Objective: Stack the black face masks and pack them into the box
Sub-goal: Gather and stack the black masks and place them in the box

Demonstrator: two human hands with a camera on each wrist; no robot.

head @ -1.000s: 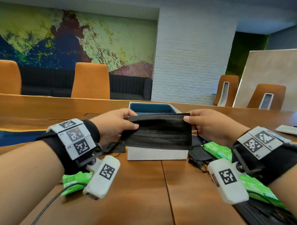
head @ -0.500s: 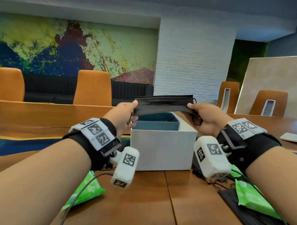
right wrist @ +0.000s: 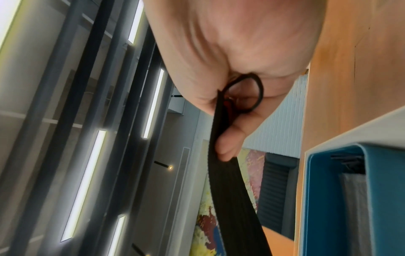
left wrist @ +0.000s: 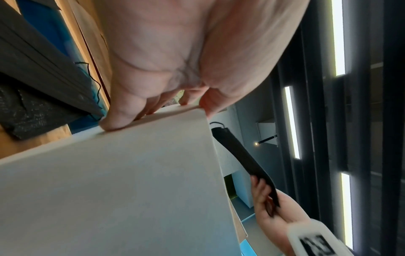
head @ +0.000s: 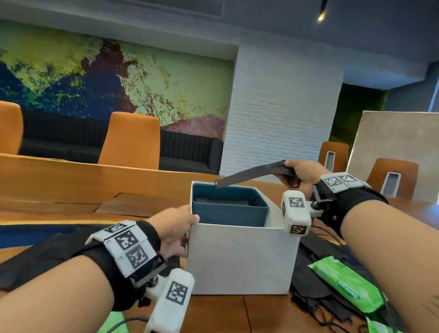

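A white box (head: 242, 258) with a blue liner (head: 229, 212) stands open on the wooden table; dark masks (head: 222, 200) lie inside it. My left hand (head: 185, 225) grips the box's upper left corner, thumb over the rim, fingers (left wrist: 122, 110) curled on the edge. My right hand (head: 288, 169) holds a flat stack of black face masks (head: 253, 174) by its right end, above the box's far right corner. The stack slopes down to the left over the opening. In the right wrist view the fingers (right wrist: 225, 138) pinch the stack (right wrist: 230, 190) with an ear loop beside the palm.
Loose black masks (head: 316, 291) and green wipe packs (head: 346, 282) lie on the table right of the box. More black masks (left wrist: 32, 69) lie left of it under my forearm. Orange chairs (head: 131, 140) stand behind the far table edge.
My left hand let go of the mask stack and dropped to the box's left corner. The right hand alone holds the stack, which now tilts down towards the opening.
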